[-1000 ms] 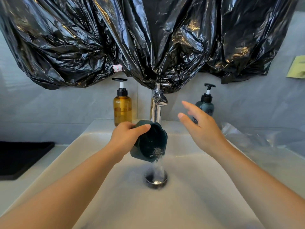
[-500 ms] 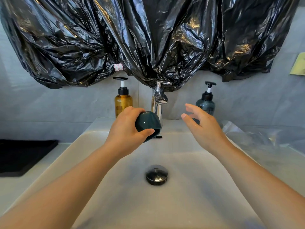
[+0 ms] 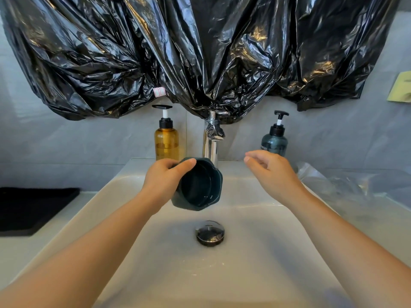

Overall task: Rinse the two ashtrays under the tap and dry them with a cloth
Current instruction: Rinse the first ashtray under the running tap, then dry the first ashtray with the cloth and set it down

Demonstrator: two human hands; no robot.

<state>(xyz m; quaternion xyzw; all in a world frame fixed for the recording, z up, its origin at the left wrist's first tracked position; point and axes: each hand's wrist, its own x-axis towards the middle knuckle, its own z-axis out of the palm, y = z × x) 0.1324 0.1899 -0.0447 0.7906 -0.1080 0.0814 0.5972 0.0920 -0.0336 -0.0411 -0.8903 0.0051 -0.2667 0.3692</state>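
While the left hand (image 3: 163,182) grips a dark green ashtray (image 3: 198,185) by its rim and wall, thumb across the top edge and fingers wrapped behind, the right hand (image 3: 272,174) hangs free beside it, holding nothing, its fingers loosely curled and apart from the ashtray. The ashtray is tipped on its side, with its hollow facing the camera and slightly to the right; the inside looks dark and wet, with one small light speck near its lower edge. It is held above the white sink (image 3: 255,263), just in front of the chrome tap (image 3: 211,147), which rises directly behind the left hand's thumb. No stream of water is visible from the tap. Below and slightly right of the ashtray sits the dark drain plug (image 3: 210,233) in the floor of the sink. Behind the left hand stands an amber pump bottle (image 3: 166,143); behind the right hand stands a dark teal pump bottle (image 3: 274,142), partly hidden by the knuckles. Crumpled clear plastic (image 3: 347,185) lies to the right of the right hand on the table (image 3: 389,218). Well to the left of the left arm, a black mat (image 3: 31,207) lies flat. Black plastic sheeting (image 3: 200,52) hangs across the wall above both hands, its lowest fold touching the top of the tap. A second ashtray and a cloth cannot be identified.
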